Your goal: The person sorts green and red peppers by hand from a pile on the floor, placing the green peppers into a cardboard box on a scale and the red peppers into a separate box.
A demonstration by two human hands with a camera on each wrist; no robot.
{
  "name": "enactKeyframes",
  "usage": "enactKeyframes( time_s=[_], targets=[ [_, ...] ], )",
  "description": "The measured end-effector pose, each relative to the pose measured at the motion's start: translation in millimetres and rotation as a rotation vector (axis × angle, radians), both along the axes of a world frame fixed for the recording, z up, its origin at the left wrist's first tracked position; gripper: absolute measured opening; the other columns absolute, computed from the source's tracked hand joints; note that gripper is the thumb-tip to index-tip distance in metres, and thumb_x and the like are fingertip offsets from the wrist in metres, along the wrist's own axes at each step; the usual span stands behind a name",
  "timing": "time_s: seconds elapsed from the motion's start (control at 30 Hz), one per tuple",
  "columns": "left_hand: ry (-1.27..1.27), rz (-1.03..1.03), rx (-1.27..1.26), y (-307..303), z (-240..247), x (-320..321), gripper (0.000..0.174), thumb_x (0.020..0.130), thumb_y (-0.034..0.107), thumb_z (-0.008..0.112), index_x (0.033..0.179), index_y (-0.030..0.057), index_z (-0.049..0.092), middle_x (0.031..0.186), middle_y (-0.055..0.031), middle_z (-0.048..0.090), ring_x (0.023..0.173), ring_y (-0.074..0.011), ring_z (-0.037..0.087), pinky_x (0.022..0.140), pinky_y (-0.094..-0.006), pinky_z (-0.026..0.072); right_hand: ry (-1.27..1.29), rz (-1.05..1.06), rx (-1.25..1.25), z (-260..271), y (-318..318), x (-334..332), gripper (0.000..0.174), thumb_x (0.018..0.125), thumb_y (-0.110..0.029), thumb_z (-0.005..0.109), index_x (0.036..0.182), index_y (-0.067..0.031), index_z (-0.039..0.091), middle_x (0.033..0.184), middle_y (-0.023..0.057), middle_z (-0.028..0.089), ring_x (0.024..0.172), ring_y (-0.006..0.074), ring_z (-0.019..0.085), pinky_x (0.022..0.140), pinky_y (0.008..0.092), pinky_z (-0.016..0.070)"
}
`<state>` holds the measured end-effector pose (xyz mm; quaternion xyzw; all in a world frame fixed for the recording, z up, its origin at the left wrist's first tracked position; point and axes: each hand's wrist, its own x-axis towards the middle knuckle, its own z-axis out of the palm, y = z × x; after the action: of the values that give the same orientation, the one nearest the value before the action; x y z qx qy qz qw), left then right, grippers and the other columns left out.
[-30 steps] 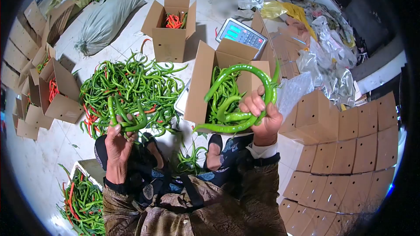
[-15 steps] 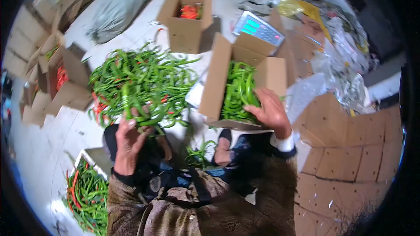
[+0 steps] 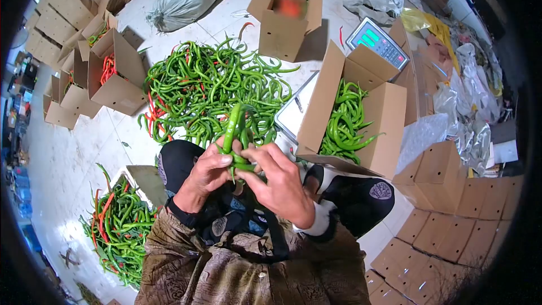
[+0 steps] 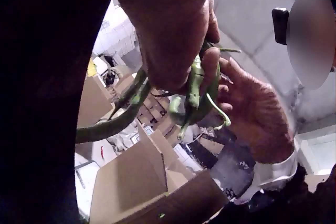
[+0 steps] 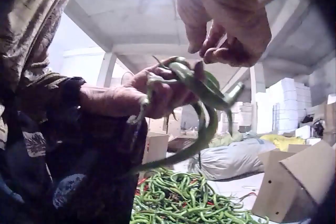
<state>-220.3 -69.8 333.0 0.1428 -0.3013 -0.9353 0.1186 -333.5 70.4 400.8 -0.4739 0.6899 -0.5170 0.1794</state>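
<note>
In the head view my left hand (image 3: 204, 179) grips several long green peppers (image 3: 232, 130), which stick up and out past its fingers. Close against it is my right hand (image 3: 279, 183), its fingers bent loosely at the lower end of the bunch. From the right wrist, my right hand (image 5: 226, 24) hangs just above the peppers (image 5: 202, 90) gripped by my left hand (image 5: 126, 98), with nothing seen in its fingers. The left wrist view has my left hand (image 4: 168, 40), peppers (image 4: 194, 85) and my right hand (image 4: 257, 111) close together; contact is hard to tell.
A loose heap of green peppers (image 3: 197, 85) lies on the floor ahead. Right of it stands an open carton (image 3: 322, 101) holding green peppers, beside a scale display (image 3: 377, 42). A crate of mixed peppers (image 3: 149, 186) is at lower left; another carton (image 3: 279, 36) stands beyond the heap.
My right hand let go of long curved peppers in the open carton and came back empty to my left hand. My left hand still grips its bunch, now nearer the middle.
</note>
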Motion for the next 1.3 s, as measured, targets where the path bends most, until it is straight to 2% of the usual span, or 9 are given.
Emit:
enactKeyframes(
  time_s=[0.3,0.4,0.73,0.83,0.93,1.0,1.07,1.2,1.3],
  targets=[
    [0.241,-0.132,-0.031,3.1,-3.3,-0.8,0.039,0.082,0.028,0.065,0.104,-0.0028,0.053,0.099,-0.0142,0.054,0.079,-0.0185,0.057,0.067,-0.0292,0.0503,-0.09,-0.127,-0.054,-7.8,9.9,6.6,0.017,0.078,0.001,0.073,0.09,-0.0001,0.061,0.092,0.0119,0.055,0.08,0.0257,0.06,0.069,0.0358,0.05],
    [0.112,-0.08,0.231,19.5,-5.7,-1.9,0.038,0.083,0.027,0.065,0.106,-0.0012,0.054,0.098,-0.0121,0.055,0.076,-0.0163,0.055,0.066,-0.029,0.0493,0.313,-0.089,-0.1,-3.3,10.5,-3.6,0.018,0.081,0.0,0.07,0.096,-0.0007,0.06,0.1,0.0133,0.06,0.087,0.0276,0.061,0.075,0.0362,0.0505],
    [0.189,-0.147,0.35,30.2,-23.4,-3.0,0.021,0.092,0.016,0.061,0.112,0.0087,0.057,0.072,-0.0045,0.047,0.048,-0.0048,0.034,0.042,-0.0192,0.0305,0.191,-0.478,-0.113,1.1,74.4,-44.6,0.009,0.093,-0.007,0.058,0.096,-0.0012,0.053,0.088,0.0129,0.064,0.072,0.0209,0.064,0.063,0.0317,0.0508],
    [0.247,-0.146,0.399,25.2,-20.7,-1.2,0.029,0.093,0.016,0.058,0.122,0.0127,0.056,0.067,-0.0022,0.042,0.044,-0.0043,0.033,0.044,-0.0184,0.0382,-0.432,-0.273,0.185,-20.7,98.7,-45.6,0.007,0.092,-0.007,0.059,0.093,-0.0025,0.054,0.073,0.0086,0.063,0.066,0.0129,0.061,0.059,0.0278,0.0476],
    [0.308,-0.145,0.383,30.1,-23.4,-2.9,0.036,0.093,0.014,0.054,0.129,0.0122,0.052,0.067,-0.0024,0.044,0.043,-0.0042,0.035,0.045,-0.0203,0.041,-0.453,-0.193,0.232,-65.2,110.6,-32.0,0.01,0.091,-0.009,0.061,0.092,-0.0023,0.053,0.074,0.0087,0.064,0.065,0.0133,0.062,0.061,0.0271,0.0481],
    [0.32,-0.178,0.398,30.0,-26.0,-3.0,0.046,0.09,0.012,0.055,0.135,0.0128,0.048,0.067,-0.0031,0.045,0.042,-0.0048,0.035,0.045,-0.0209,0.0417,-0.386,-0.208,0.273,-80.5,112.4,-26.8,0.018,0.09,-0.014,0.064,0.1,-0.0013,0.056,0.087,0.0137,0.067,0.077,0.0177,0.065,0.07,0.0296,0.0495],
    [0.29,-0.229,0.344,31.7,-12.4,-3.4,0.065,0.086,0.011,0.056,0.147,0.0146,0.034,0.068,-0.0047,0.047,0.042,-0.0055,0.035,0.043,-0.021,0.0402,0.456,-0.154,0.317,-80.3,101.9,-20.9,0.035,0.089,-0.022,0.069,0.113,0.0008,0.058,0.107,0.0198,0.065,0.098,0.0259,0.064,0.084,0.0344,0.0493],
    [0.167,-0.431,0.144,40.1,13.2,-17.7,0.094,0.081,0.013,0.061,0.156,0.0131,0.004,0.071,-0.0095,0.05,0.045,-0.0087,0.036,0.041,-0.0217,0.0311,-0.982,-0.026,0.296,-79.7,89.1,-8.6,0.049,0.097,-0.031,0.06,0.13,0.0033,0.05,0.134,0.0127,0.053,0.127,0.0237,0.048,0.106,0.0342,0.0354],
    [-0.115,-0.477,-0.362,44.6,27.5,-24.3,0.092,0.085,0.006,0.058,0.156,0.0131,0.001,0.092,-0.0133,0.061,0.059,-0.0093,0.047,0.05,-0.0209,0.0367,-1.198,0.093,-0.035,-79.1,68.0,-20.4,0.035,0.105,-0.017,0.042,0.134,0.0015,0.047,0.129,0.009,0.055,0.115,0.0175,0.054,0.095,0.0308,0.0436]
  ],
)
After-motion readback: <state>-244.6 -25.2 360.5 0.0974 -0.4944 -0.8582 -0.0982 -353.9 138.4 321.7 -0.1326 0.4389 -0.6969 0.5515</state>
